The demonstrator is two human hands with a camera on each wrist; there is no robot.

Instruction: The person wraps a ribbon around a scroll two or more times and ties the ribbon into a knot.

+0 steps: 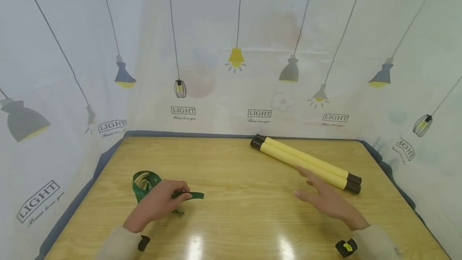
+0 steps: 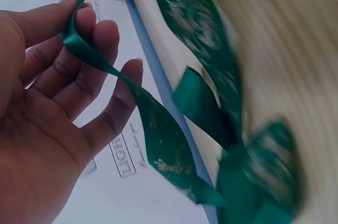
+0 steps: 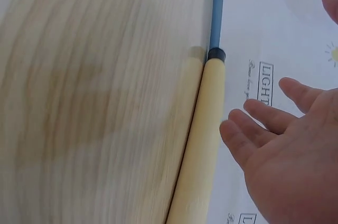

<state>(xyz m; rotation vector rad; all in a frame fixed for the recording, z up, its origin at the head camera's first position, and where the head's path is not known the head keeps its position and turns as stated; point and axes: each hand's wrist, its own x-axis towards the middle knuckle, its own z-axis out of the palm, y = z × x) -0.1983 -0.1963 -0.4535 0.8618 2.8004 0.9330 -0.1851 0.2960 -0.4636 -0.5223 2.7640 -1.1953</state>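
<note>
Between thumb and fingertips, my left hand (image 1: 162,200) pinches a green ribbon (image 1: 197,196) near one end, and a short tail sticks out to the right. The rest of the ribbon hangs in loose loops behind and below the hand; in the left wrist view the ribbon (image 2: 166,147) shows a pale printed pattern. My right hand (image 1: 326,200) holds nothing, its fingers extended and thumb apart. It is nearest to two yellow sticks (image 1: 303,161) with black end caps, which lie side by side at the back right of the table.
The wooden table (image 1: 223,163) has a blue-grey edge strip (image 1: 187,134) along its back and sides. White cloth walls (image 1: 216,23) printed with hanging lamps and lettering rise around it. Black bands (image 1: 346,248) sit at both wrists.
</note>
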